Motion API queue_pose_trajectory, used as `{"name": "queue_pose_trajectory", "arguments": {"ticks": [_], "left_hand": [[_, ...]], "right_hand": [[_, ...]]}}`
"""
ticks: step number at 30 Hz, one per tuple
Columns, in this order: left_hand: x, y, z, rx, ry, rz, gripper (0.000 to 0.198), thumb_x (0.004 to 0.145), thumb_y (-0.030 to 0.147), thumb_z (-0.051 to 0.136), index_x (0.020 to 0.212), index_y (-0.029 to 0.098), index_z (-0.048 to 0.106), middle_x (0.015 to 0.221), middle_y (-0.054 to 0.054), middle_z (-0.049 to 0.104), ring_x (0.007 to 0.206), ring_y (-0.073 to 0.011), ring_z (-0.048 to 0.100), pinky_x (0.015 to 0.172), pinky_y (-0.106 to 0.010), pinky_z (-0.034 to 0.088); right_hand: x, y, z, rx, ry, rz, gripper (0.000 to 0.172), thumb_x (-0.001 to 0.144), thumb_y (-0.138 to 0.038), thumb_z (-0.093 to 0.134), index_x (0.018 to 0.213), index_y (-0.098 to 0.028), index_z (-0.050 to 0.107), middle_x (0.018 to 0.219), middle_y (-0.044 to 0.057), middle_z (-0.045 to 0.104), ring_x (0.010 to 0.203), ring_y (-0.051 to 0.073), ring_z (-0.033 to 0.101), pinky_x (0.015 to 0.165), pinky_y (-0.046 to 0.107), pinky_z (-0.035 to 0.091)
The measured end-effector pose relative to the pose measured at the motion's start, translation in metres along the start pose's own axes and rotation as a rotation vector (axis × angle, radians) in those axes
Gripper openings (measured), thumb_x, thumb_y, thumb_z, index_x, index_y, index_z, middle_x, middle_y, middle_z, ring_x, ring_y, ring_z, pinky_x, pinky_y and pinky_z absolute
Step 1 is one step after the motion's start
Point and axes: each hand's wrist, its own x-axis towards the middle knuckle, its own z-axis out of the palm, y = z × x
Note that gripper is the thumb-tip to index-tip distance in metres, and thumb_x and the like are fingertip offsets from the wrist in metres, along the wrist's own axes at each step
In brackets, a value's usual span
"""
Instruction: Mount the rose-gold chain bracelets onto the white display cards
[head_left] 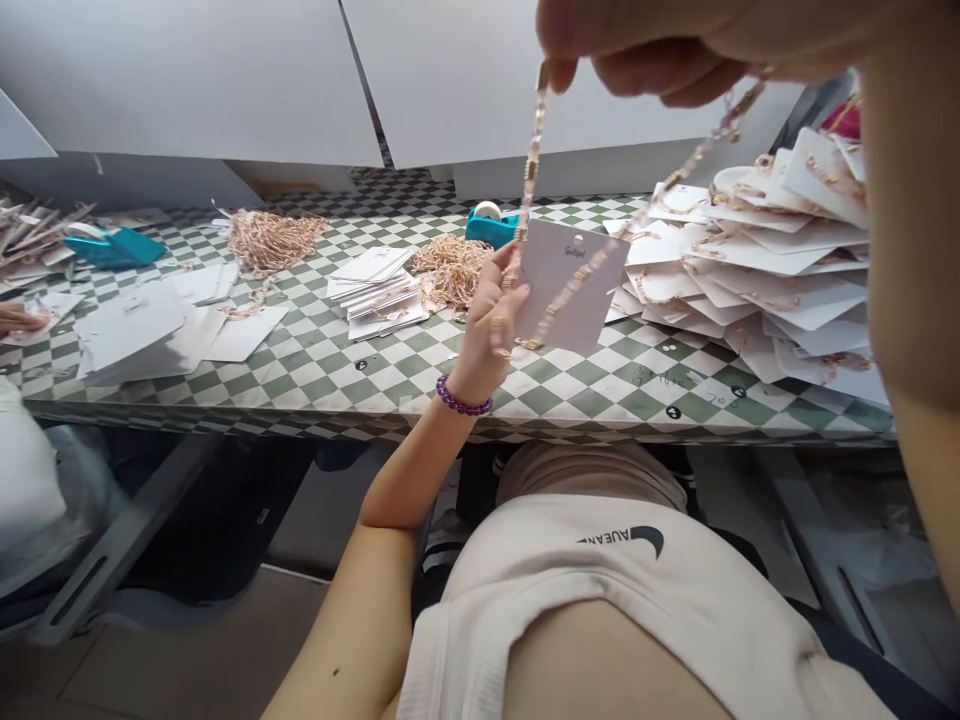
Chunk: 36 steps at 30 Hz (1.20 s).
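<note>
The person's right hand (645, 50) is up high, fingertips pinched on a beaded chain (530, 170) that hangs between the two hands. Lower down and further left, the left hand (491, 305) grips a white card (574, 290) by its near-left edge, clear of the checked table (420, 385). One strand drops nearly straight from the right hand's pinch to the left fingers; the other slants from upper right to lower left, across the card's printed face. So the chain's length runs up from the card, its top with the right hand; where it meets the left fingers is too blurred for me to be sure
</note>
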Motion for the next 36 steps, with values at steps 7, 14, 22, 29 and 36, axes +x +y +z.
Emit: {"name": "queue_pose_trajectory", "arguments": {"ticks": [7,14,22,29,36], "left_hand": [[0.000,0.001,0.001,-0.118,0.072,-0.209,0.043,0.089,0.024,0.053,0.131,0.024,0.056,0.133,-0.009,0.068,0.117,-0.0261,0.069,0.088,-0.035,0.062],[-0.001,-0.001,0.001,-0.120,0.077,-0.187,0.057,0.084,0.017,0.050,0.140,0.026,0.049,0.131,-0.007,0.069,0.127,-0.0228,0.064,0.095,-0.033,0.060],[0.002,-0.015,-0.011,-0.037,0.014,-0.187,0.072,0.074,0.014,0.049,0.145,0.022,0.043,0.118,-0.007,0.073,0.109,-0.0214,0.071,0.089,-0.032,0.060],[0.003,-0.005,-0.006,-0.097,-0.016,-0.239,0.070,0.066,0.010,0.041,0.133,0.020,0.057,0.115,-0.004,0.075,0.118,-0.0229,0.069,0.094,-0.035,0.061],[0.000,0.006,0.003,-0.237,0.011,-0.389,0.042,0.081,0.017,0.044,0.117,0.019,0.065,0.117,-0.004,0.076,0.107,-0.0235,0.073,0.077,-0.030,0.062]], "right_hand": [[0.026,0.009,0.027,-0.509,0.081,-0.044,0.038,0.095,-0.053,0.064,0.100,-0.017,0.077,0.058,-0.008,0.055,0.032,-0.002,0.037,0.030,0.012,0.025],[0.026,0.005,0.040,-0.219,0.082,0.012,0.023,0.099,-0.032,0.065,0.099,-0.010,0.073,0.050,-0.010,0.047,0.033,-0.002,0.034,0.033,0.013,0.023],[0.008,-0.016,0.031,-0.065,0.038,-0.093,0.023,0.105,-0.028,0.053,0.091,-0.013,0.062,0.045,-0.015,0.043,0.032,-0.003,0.031,0.036,0.009,0.021],[0.027,0.003,0.018,-0.264,0.040,-0.074,0.039,0.096,-0.051,0.063,0.104,-0.014,0.072,0.057,-0.011,0.051,0.038,-0.002,0.040,0.036,0.012,0.025],[0.045,0.037,0.028,-0.268,0.017,0.088,0.026,0.099,-0.036,0.063,0.102,-0.014,0.076,0.058,-0.007,0.050,0.039,-0.001,0.032,0.040,0.018,0.024]]}}
